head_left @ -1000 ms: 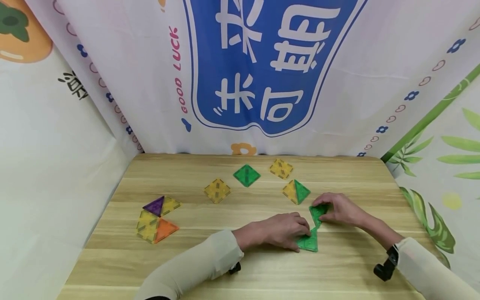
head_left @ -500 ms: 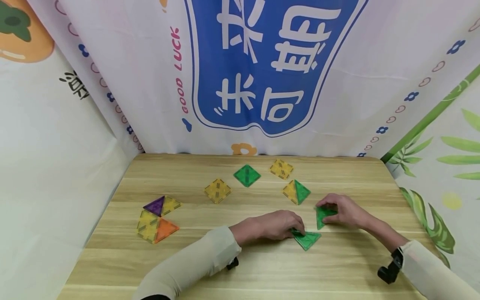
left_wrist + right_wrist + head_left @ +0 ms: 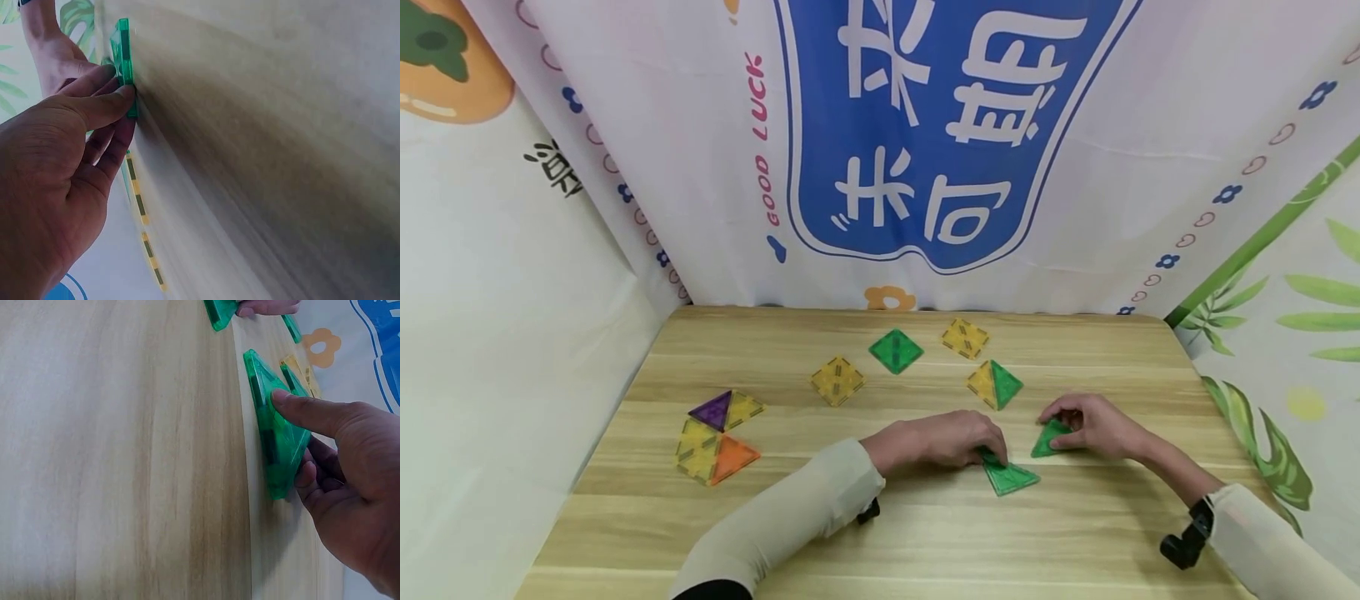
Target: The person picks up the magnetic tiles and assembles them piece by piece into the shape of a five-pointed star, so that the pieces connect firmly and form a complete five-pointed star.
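Note:
Near the right of the table, my left hand (image 3: 951, 437) pinches a translucent green triangular magnetic tile (image 3: 1011, 477) by one corner, thumb against fingers. In the left wrist view that tile (image 3: 125, 56) appears edge-on. A second green triangular magnetic tile (image 3: 1051, 439) is gripped by my right hand (image 3: 1093, 427), just beyond and to the right of the first. The right wrist view shows the thumb on this tile's face (image 3: 275, 431) with fingers curled behind it. A gap separates the two tiles. Fingers partly cover both.
Behind the hands lie a yellow-and-green diamond (image 3: 995, 384), a yellow one (image 3: 966, 337), a green one (image 3: 896, 351) and another yellow one (image 3: 838, 381). At left, a purple triangle (image 3: 712, 410) and an orange triangle (image 3: 733, 457) join yellow tiles. A printed curtain (image 3: 700, 167) hangs behind.
The two green tiles, touching or nearly so at their corners a second ago, now stand apart. Both have turned in the fingers. My left hand has shifted slightly away from me, the right slightly rightward.

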Demonstrator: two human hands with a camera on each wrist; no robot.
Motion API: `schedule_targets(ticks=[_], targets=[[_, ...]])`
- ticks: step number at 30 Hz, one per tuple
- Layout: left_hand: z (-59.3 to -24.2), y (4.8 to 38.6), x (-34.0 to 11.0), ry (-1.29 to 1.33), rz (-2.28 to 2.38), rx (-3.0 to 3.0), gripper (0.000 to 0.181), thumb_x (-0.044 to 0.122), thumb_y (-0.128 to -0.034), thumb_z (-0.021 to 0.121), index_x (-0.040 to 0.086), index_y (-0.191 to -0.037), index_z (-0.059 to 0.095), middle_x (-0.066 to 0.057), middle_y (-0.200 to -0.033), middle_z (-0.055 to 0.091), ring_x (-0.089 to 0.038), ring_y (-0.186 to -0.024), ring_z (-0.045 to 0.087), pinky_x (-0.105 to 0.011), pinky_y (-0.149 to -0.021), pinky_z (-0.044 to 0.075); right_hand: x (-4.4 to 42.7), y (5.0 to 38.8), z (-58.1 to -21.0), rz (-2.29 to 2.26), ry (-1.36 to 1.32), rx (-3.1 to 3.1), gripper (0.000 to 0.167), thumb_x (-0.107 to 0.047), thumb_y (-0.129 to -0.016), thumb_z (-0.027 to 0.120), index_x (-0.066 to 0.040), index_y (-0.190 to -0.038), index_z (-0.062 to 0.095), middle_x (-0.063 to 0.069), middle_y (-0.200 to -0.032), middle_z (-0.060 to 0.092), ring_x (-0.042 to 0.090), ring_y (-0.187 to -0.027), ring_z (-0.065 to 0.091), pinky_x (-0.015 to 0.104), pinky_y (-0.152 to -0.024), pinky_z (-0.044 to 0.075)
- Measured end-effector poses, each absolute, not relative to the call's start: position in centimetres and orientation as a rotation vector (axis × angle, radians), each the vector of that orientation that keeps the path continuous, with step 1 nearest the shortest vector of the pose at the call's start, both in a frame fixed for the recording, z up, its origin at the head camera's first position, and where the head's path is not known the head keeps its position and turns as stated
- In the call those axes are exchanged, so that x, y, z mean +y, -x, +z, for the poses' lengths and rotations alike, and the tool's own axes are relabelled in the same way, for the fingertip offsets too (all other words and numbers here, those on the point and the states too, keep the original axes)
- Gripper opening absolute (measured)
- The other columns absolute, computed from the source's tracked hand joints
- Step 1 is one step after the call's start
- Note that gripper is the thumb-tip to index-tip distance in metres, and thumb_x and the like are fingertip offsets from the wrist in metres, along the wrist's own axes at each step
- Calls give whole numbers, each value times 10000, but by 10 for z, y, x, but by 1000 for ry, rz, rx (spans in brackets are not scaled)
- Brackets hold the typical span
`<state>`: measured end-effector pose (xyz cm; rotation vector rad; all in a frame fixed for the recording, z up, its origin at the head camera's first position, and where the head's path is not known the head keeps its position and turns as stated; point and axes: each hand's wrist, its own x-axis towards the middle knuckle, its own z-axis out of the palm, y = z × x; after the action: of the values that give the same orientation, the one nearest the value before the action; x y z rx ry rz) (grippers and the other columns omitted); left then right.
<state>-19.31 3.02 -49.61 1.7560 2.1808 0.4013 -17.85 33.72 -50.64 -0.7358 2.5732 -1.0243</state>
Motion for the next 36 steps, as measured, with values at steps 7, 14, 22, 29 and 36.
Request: schedule_targets(ticks=[7,14,22,29,36], targets=[[-495,190,32,-1717,367,2236,281,145,-1000,753,146,-1281,775,54,-1272,731,-35,-1202,625,-109,-1047,428,340,178,-506,-1057,695,2522,215,-174,-917,844,-125,-1118,786,-32,-914,702,72,-703,515,227,-594,436],[-494,176,34,-1687,321,2334,481,506,-905,829,184,-1258,783,57,-1236,700,-38,-1115,600,-104,-945,467,342,177,-507,-1058,686,2543,219,-167,-925,837,-118,-1130,780,-35,-943,718,55,-752,571,229,-635,493],[-497,168,37,-1627,261,2460,505,589,-857,839,238,-1212,758,86,-1186,672,-39,-1055,591,-142,-844,513,342,177,-506,-1108,649,2513,228,-164,-933,830,-100,-1146,778,4,-978,730,62,-814,618,234,-679,532],[-500,168,38,-1629,272,2471,454,513,-883,849,240,-1232,756,75,-1214,677,-58,-1091,592,-156,-898,505,342,173,-505,-1171,640,2497,218,-129,-941,816,-74,-1148,776,38,-995,735,69,-816,623,235,-679,535],[-502,173,33,-1572,368,2428,433,423,-907,852,233,-1283,752,34,-1309,605,-97,-1207,506,-130,-998,431,343,169,-506,-1256,603,2449,232,-103,-934,818,-30,-1149,769,83,-1007,738,77,-838,651,227,-698,564]])
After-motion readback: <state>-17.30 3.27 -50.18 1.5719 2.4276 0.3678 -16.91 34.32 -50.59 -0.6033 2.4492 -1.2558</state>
